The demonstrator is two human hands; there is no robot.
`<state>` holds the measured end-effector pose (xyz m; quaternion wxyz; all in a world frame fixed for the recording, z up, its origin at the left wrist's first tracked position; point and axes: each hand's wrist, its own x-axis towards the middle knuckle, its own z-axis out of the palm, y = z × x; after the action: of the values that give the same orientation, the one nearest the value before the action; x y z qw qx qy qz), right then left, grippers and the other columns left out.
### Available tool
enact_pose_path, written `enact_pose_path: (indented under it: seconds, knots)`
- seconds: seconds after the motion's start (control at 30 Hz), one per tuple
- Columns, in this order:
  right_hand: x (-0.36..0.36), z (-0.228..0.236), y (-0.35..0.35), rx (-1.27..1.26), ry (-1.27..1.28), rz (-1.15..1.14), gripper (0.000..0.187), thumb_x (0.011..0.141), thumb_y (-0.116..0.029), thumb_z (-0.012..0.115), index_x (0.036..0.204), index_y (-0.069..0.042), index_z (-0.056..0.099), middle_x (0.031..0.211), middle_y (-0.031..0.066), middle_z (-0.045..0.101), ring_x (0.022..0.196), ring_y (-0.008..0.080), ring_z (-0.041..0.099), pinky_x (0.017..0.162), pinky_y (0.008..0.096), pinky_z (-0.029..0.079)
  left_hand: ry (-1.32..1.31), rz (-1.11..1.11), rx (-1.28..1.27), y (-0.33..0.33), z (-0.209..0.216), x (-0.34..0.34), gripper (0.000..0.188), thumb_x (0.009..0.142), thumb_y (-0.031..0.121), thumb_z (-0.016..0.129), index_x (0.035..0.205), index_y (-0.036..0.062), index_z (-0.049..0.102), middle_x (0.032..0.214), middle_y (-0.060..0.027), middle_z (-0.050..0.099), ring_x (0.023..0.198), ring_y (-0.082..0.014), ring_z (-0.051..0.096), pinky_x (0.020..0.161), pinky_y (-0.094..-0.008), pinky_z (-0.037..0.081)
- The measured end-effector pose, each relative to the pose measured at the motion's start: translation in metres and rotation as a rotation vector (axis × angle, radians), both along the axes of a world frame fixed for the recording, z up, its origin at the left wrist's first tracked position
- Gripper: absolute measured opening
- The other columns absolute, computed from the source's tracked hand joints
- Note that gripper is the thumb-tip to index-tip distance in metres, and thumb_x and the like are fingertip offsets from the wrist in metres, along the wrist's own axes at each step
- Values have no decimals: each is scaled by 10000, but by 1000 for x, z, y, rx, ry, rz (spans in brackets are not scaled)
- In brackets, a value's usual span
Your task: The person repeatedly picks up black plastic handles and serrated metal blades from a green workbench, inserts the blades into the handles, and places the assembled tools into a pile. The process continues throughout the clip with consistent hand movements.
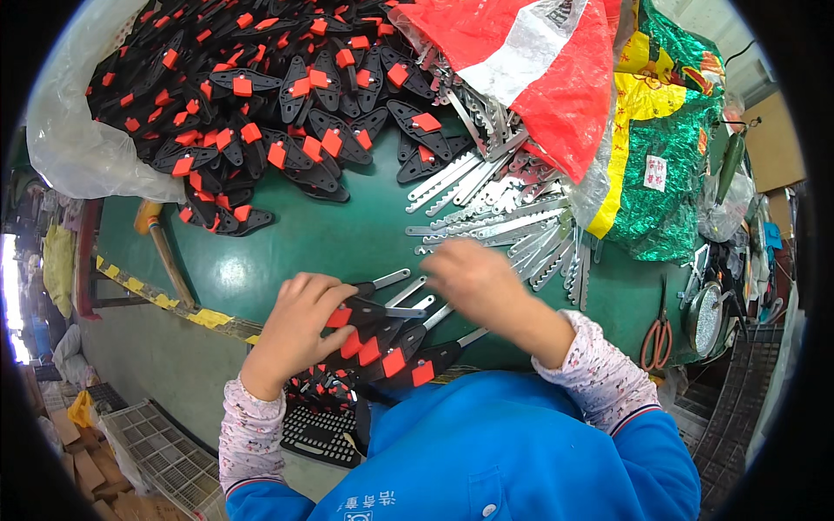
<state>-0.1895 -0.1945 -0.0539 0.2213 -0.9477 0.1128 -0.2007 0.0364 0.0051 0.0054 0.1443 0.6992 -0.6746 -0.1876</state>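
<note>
My left hand (pixel 295 330) is closed on a black plastic piece with a red block (pixel 340 316), at the table's near edge. Beside it, several like black pieces with red blocks (pixel 370 351) lie in a fanned row, with flat silver metal strips (pixel 415 290) sticking out of their far ends. My right hand (pixel 473 282) hovers just short of a heap of notched metal strips (pixel 521 227). Its fingers are smeared by motion, so any strip in them cannot be made out.
A large pile of black pieces with red blocks (pixel 321 130) covers the far left, by a clear plastic bag (pixel 74 139). Red (pixel 565 95) and green (pixel 660 165) bags stand at the far right. A hammer (pixel 169 260) lies left, scissors (pixel 658 339) right. Below is a black crate (pixel 321 438).
</note>
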Motion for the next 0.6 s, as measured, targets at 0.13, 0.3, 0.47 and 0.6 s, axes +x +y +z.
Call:
enact_pose_path:
  seconds: [0.13, 0.3, 0.47, 0.6]
  knots:
    - [-19, -2, -44, -325, 184, -144, 110, 834, -128, 700, 931, -79, 680, 967, 78, 608, 977, 273, 594, 861, 403, 490, 60, 12, 45, 8, 4, 13, 500, 833, 200, 844, 1277, 46, 674, 1249, -124, 632, 1196, -352, 566, 1061, -472, 465]
    - [-4, -7, -48, -361, 109, 43, 93, 821, -117, 681, 911, -92, 673, 957, 59, 592, 951, 256, 585, 853, 392, 477, 82, 157, 81, -31, 3, 44, 477, 881, 153, 805, 1315, 29, 650, 1298, -164, 623, 1242, -387, 576, 1069, -462, 483]
    - [19, 2, -38, 74, -194, -4, 127, 886, -79, 745, 994, -76, 679, 954, 98, 655, 907, 293, 636, 823, 415, 500, -571, 237, -386, -93, -20, 90, 606, 847, -54, 681, 1436, 43, 578, 1454, -150, 579, 1298, -380, 557, 1062, -442, 502]
    - [16, 18, -24, 513, -275, -2, 164, 960, -52, 730, 1113, -24, 676, 985, 139, 685, 871, 345, 672, 772, 409, 543, -613, 261, -270, -110, -34, 121, 655, 802, -127, 628, 1435, 37, 588, 1487, -129, 557, 1302, -367, 550, 1049, -428, 519]
